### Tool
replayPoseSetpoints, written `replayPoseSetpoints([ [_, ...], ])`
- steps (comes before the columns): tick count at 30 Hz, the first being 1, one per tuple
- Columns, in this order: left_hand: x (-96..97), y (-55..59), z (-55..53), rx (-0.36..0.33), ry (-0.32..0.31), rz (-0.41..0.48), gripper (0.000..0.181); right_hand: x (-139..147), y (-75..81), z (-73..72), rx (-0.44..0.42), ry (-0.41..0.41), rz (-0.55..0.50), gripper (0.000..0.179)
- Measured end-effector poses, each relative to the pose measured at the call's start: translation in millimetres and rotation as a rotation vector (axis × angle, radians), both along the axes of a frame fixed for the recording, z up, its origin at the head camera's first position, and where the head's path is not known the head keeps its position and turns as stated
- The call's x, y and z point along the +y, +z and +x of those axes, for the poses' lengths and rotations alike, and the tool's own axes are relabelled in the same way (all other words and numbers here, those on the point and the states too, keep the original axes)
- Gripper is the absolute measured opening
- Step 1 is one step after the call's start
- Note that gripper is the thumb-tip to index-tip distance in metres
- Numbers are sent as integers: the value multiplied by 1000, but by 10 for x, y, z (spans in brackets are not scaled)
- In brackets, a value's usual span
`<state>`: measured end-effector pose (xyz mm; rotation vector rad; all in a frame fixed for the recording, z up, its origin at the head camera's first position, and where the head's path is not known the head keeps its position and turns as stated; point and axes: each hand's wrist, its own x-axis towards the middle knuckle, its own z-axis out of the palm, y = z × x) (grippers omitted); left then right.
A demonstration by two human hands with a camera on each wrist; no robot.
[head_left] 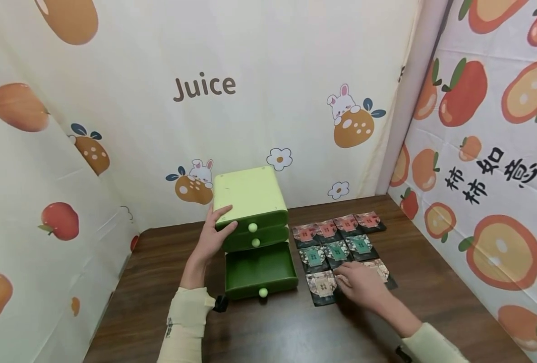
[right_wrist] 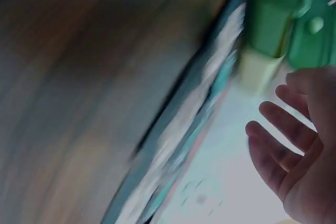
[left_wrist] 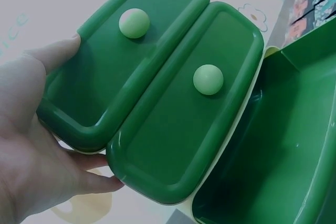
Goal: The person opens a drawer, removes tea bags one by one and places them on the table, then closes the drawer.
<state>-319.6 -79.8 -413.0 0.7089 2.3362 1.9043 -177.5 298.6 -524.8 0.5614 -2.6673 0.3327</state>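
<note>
A small drawer cabinet [head_left: 249, 194] with a pale green top stands on the table. Its bottom drawer [head_left: 261, 267] is pulled out and shows a bare green inside; the upper drawers [left_wrist: 184, 108] with round knobs are closed. My left hand [head_left: 212, 234] grips the cabinet's left side, thumb on the front edge and fingers round the side. To the right lie flat square packets in rows: red [head_left: 327, 230], teal [head_left: 337, 252] and beige [head_left: 321, 286]. Over the beige row hovers my right hand [head_left: 361, 285], fingers loosely bent, covering part of that row. The right wrist view shows nothing in it.
A dark wood table [head_left: 159, 302] carries everything. Behind it hangs a white printed curtain [head_left: 250, 126], and a fruit-patterned cloth [head_left: 486, 191] lines the right side. The open drawer juts toward the front, between both arms.
</note>
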Motion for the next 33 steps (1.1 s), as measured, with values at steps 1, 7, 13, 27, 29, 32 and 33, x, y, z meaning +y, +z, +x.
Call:
replayPoseSetpoints([
  [1,3,12,6,0,0,-5,53,-137,21,-17,8,-2,-26,11],
  [7,-1,72,-13,3,13,-33,53,-976,141,-64,-21,47,-124,23],
  [13,-5,115,-4,-33,14,-78,54,-1546,50,-126,-122,40,-63,42],
  [27,-37,12,60,1,-12,-72,54,-1836,-214,-301,-164,-108,35,52],
  [29,-44,12,60,4,-4,-71,53,-1834,-207,-352,-148,-106,18,51],
  [32,-44,14,59,-3,-5,-78,53,-1831,-192,-452,-115,-109,12,52],
  [33,-43,16,55,-5,-8,-81,53,-1831,-185,-488,-104,-110,11,52],
])
